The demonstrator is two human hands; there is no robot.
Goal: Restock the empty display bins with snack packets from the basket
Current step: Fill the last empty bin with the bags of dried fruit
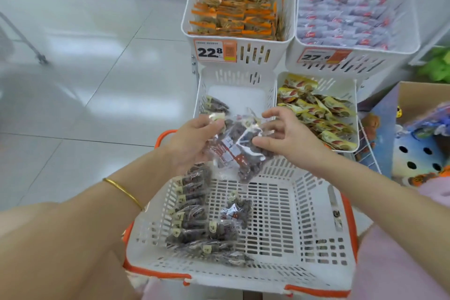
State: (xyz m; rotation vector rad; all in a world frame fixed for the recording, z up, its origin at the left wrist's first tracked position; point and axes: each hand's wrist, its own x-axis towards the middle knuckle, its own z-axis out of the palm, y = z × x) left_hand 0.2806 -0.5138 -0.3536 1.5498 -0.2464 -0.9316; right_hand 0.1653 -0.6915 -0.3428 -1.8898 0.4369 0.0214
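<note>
A white shopping basket [304, 238] with orange trim sits low in front of me. Several clear snack packets [192, 217] with dark contents lie along its left side, and one lies loose in the middle. Both hands hold a bunch of the same clear packets [233, 148] above the basket's far edge. My left hand [190, 141] grips the bunch from the left. My right hand [285, 136] pinches it from the right. Behind them the lower left display bin [233, 95] is nearly bare, with a few dark packets [214, 105] in its left corner.
The lower right bin [341, 85] holds yellow packets. Two upper bins, one with orange packets [238, 12] and one with pale blue packets [345, 17], carry price tags. A cardboard box [418, 134] of toys stands at the right. Shiny tiled floor lies to the left.
</note>
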